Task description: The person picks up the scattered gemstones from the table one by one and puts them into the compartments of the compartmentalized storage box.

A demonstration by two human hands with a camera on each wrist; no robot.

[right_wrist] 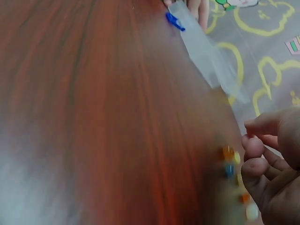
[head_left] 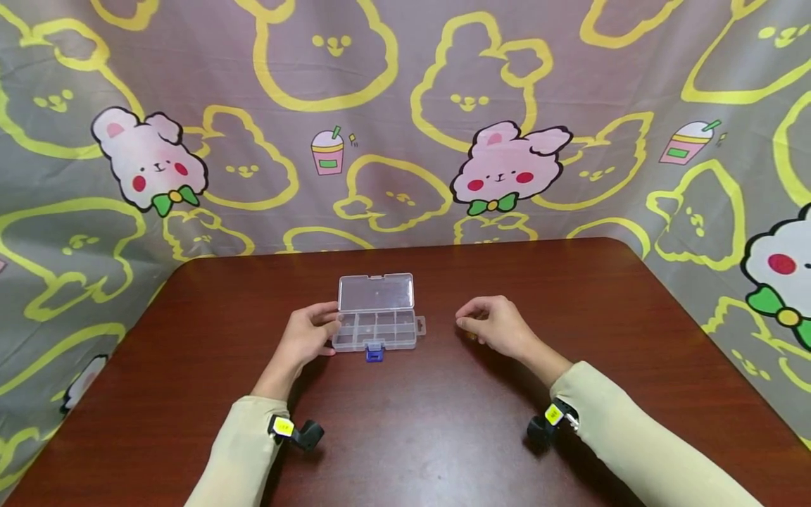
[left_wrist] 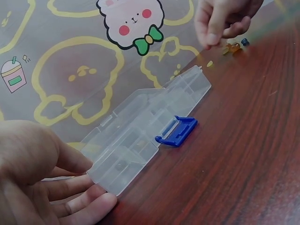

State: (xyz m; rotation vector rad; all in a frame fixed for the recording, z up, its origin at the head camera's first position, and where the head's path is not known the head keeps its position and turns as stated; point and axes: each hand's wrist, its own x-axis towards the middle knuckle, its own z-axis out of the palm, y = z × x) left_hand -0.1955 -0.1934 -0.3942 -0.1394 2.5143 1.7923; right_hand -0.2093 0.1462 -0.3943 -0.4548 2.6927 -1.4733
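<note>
A clear plastic compartment box (head_left: pixel 375 329) lies on the table, its hinged lid (head_left: pixel 376 292) raised at the back. My left hand (head_left: pixel 308 334) holds the box by its left end, thumb at the top rim and fingers along the side. A blue latch (left_wrist: pixel 177 131) hangs from the box's front. To the right of the box, my right hand (head_left: pixel 497 325) is close over the table, thumb and forefinger tips drawn together; I cannot tell whether they pinch anything. Small glossy beads, among them an orange bead (right_wrist: pixel 228 152) and a blue bead (right_wrist: pixel 229 169), lie beside and under that hand.
A brown wood-grain table (head_left: pixel 405 422) carries everything. Behind it hangs a patterned cloth (head_left: pixel 393 141) right along the back edge. One yellow bead (left_wrist: pixel 210 63) lies apart from the others, close to the right end of the box.
</note>
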